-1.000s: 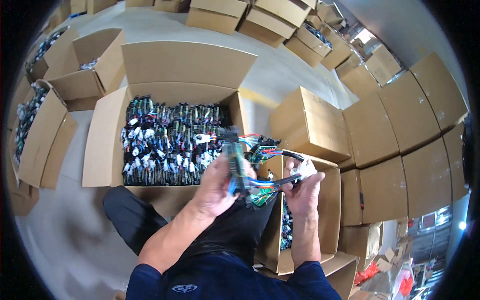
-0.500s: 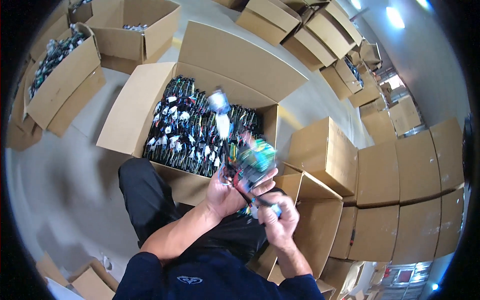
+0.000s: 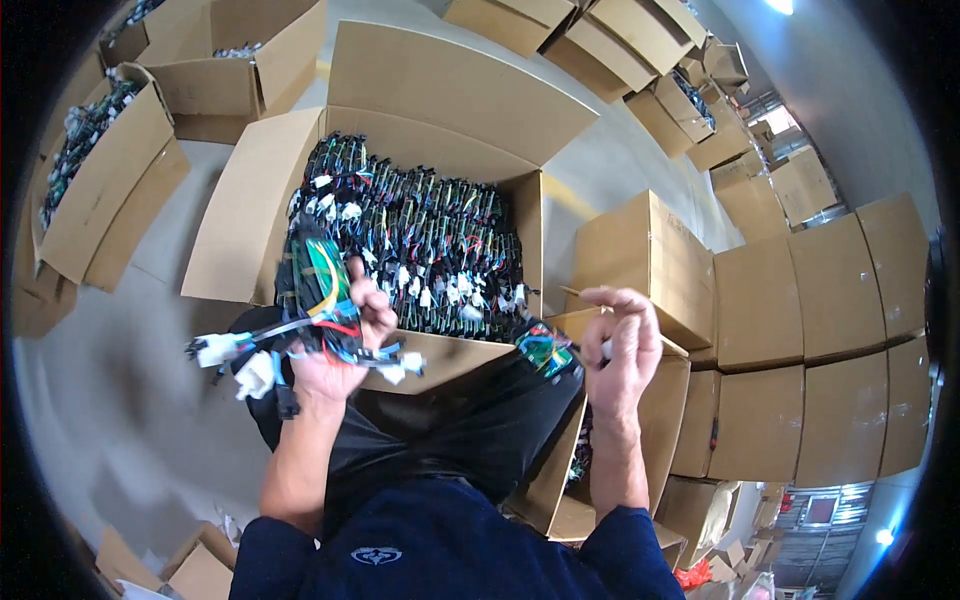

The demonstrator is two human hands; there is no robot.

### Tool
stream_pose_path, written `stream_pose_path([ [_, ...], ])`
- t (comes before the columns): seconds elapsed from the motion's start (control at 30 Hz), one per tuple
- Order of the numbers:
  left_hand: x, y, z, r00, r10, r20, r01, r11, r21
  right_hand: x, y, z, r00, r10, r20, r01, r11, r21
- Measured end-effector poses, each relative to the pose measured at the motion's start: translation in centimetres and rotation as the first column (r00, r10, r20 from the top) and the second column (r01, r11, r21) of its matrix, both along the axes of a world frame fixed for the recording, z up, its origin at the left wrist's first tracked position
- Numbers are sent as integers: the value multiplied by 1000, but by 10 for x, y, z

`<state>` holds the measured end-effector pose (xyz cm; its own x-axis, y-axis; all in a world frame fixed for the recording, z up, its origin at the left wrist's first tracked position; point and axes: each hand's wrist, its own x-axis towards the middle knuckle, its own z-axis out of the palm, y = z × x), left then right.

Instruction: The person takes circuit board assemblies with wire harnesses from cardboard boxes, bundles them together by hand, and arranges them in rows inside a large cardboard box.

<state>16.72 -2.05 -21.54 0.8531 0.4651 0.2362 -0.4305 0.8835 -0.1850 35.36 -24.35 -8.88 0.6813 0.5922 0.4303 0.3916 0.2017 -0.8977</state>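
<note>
Circuit-board bundle [image 3: 325, 275], green and black with coloured wires and white plastic connectors, sits in the left hand [image 3: 343, 345], above the left leg and outside the large open brown cardboard carton [image 3: 450, 363]. Its fingers are partly curled, cradling the bundle; wires and connectors trail over both sides of the palm. The right hand [image 3: 625, 345] has its fingers bent and close together; a small pale spot shows near them, but I cannot tell whether they grip anything. Just beside it, 1 smaller green board with wires [image 3: 545, 350] is at the right knee.

Packing looks well advanced: tight upright rows of similar boards [image 3: 420, 230] span the carton, while these 2 pieces remain outside. Farther right stand stacked closed brown cartons [image 3: 760, 405].
</note>
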Motion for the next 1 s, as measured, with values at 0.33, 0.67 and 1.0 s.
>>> stream_pose_path([
  [0.33, -7, -76, -70, 953, -275, -128, 251, 951, -179, 18, 44, 99, 943, 330, 38, -322, 881, 346],
  [0.67, 24, -59, -6, 973, -230, 0, 228, 966, -123, 7, 44, 28, 659, 656, -369, -695, 718, 36],
  [1.0, 7, -24, -43, 921, 118, -372, 94, 858, 505, -18, 20, -35, 263, 417, -870, -757, 648, 81],
])
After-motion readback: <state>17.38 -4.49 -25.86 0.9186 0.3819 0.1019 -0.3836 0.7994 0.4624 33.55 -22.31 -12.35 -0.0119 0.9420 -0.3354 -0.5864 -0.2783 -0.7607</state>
